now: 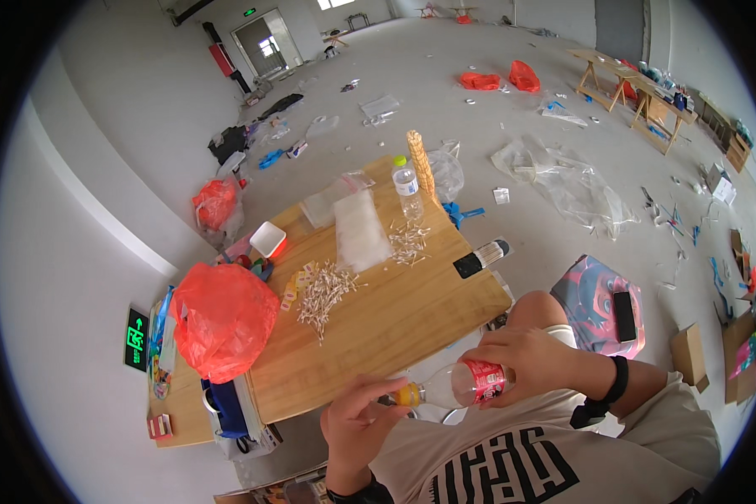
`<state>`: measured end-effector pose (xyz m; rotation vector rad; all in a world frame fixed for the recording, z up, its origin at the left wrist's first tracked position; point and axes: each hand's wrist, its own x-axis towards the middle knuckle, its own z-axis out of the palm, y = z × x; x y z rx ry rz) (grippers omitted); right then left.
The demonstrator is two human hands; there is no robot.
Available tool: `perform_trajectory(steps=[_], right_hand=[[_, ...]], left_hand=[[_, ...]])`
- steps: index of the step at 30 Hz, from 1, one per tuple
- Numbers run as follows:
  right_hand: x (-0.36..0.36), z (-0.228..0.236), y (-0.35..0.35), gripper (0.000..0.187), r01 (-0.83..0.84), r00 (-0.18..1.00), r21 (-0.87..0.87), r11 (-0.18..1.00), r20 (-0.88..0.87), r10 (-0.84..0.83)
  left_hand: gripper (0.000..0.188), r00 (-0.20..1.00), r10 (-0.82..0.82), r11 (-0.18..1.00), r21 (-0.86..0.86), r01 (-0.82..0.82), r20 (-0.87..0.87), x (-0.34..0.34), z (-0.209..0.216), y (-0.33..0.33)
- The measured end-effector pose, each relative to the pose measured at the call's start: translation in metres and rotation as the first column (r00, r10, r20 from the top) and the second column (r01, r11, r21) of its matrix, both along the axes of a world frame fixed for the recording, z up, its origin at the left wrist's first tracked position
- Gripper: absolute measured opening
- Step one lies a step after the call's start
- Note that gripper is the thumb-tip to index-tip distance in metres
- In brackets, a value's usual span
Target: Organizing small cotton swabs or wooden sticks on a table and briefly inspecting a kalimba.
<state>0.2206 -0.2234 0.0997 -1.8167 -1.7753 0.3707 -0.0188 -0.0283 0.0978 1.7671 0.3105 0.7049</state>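
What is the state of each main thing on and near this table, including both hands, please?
Left hand: fingers at the yellow cap
Right hand: closed around the held bottle
Held bottle: sideways, neck pointing left
Yellow cap: at the bottle's mouth, tightness unclear
Clear bottle: upright, capped
Cotton swabs: loose, two heaps
Red bag: bulging
White-rimmed container: open
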Motion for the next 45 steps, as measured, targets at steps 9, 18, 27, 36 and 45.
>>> perform_trajectory(steps=[9,18,27,36,45], right_hand=[[0.001,0.002,-0.001,0.066,0.017,0.99,0.096,0.995,0.138,-0.03],[0.002,-0.004,-0.004,0.067,-0.104,0.978,-0.098,0.99,-0.193,0.084],[-0.006,-0.012,0.001,0.066,-0.011,1.0,0.019,1.0,0.017,0.011],[-0.002,-0.012,0.003,0.075,-0.014,0.996,-0.102,0.995,-0.087,0.006],[-0.01,-0.022,0.011,0.073,-0.025,0.989,-0.001,1.0,-0.149,0.025]], left_hand=[[0.039,0.993,0.019,0.991,-0.13,-0.034,-0.119,0.006,-0.009,-0.001],[0.039,0.998,-0.025,0.988,0.154,0.033,-0.054,0.0,0.004,0.002],[0.034,0.988,-0.034,0.979,-0.205,0.002,-0.153,0.0,-0.019,0.011],[0.03,0.994,-0.095,0.982,0.167,0.085,0.053,0.0,-0.016,0.011],[0.033,0.938,0.071,0.996,0.034,-0.088,0.34,0.015,-0.012,-0.004]])
